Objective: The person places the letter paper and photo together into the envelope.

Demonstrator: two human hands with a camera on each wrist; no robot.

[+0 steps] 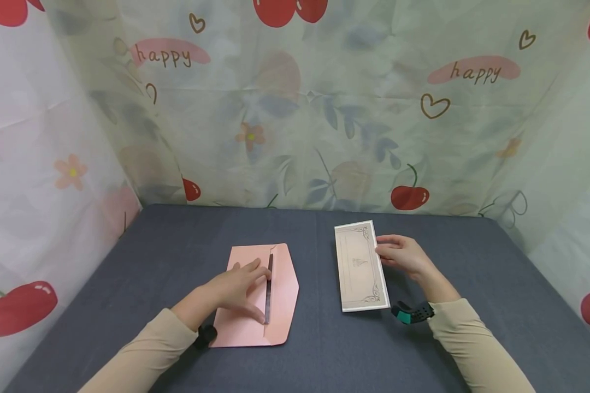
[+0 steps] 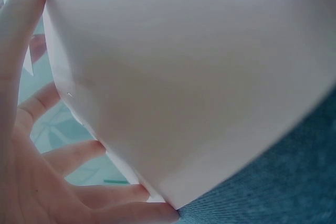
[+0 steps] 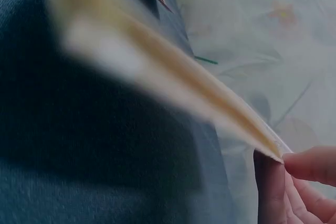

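A pink envelope (image 1: pixel 285 305) lies on the table with its pointed flap spread out to the right. A narrow dark slit (image 1: pixel 269 289) runs along its mouth. My left hand (image 1: pixel 238 289) is over the envelope, fingers and thumb spread apart. Its fingertips (image 2: pixel 139 191) touch the panel's edge in the left wrist view. To the right, my right hand (image 1: pixel 405 256) pinches a cream card (image 1: pixel 359 262) by its right long edge. Scrollwork decorates the card's corners, and a small motif its middle. In the right wrist view, thumb and forefinger meet at the card's edge (image 3: pixel 231 111), seen nearly edge-on.
A dark blue-grey cloth covers the table (image 1: pixel 314 355). Behind it and at both sides hangs a pale curtain (image 1: pixel 300 136) printed with cherries, flowers and hearts. Black straps sit at both wrists, the right strap (image 1: pixel 413 313) having a teal piece.
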